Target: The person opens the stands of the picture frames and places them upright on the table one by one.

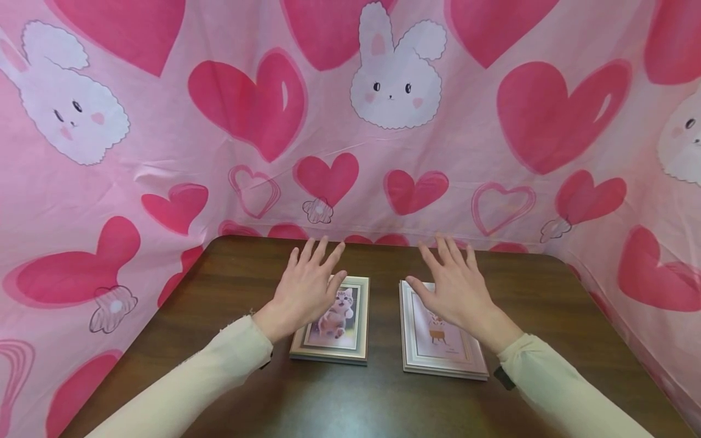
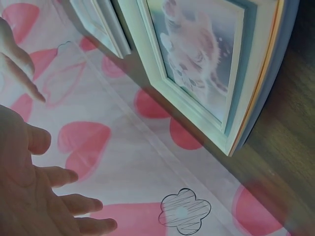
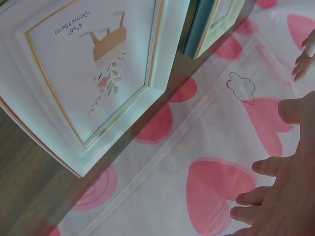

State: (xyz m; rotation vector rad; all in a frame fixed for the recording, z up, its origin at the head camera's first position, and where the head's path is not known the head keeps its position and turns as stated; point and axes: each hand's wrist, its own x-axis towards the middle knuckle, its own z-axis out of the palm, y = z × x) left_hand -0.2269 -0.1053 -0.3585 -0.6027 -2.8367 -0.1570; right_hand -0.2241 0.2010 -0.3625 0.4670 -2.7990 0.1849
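My left hand (image 1: 308, 280) is spread above a picture frame with a kitten photo (image 1: 355, 325), covering its upper left part in the head view. Over the other picture frame, a white one with a plant-pot print (image 1: 411, 340), my right hand (image 1: 459, 286) hovers with fingers fanned out. Neither hand holds anything. Both wrist views show a gap between the hand and the frame below it. The kitten frame (image 2: 197, 113) has a pale, gold-toned border. The white frame (image 3: 118, 110) carries a printed size label beside its plant pot. Layered edges show under both frames.
The frames lie side by side on a dark brown wooden table (image 1: 339, 401), with a strip of bare wood between them. A pink cloth (image 1: 465, 146) with hearts and rabbits hangs behind the table and along both sides.
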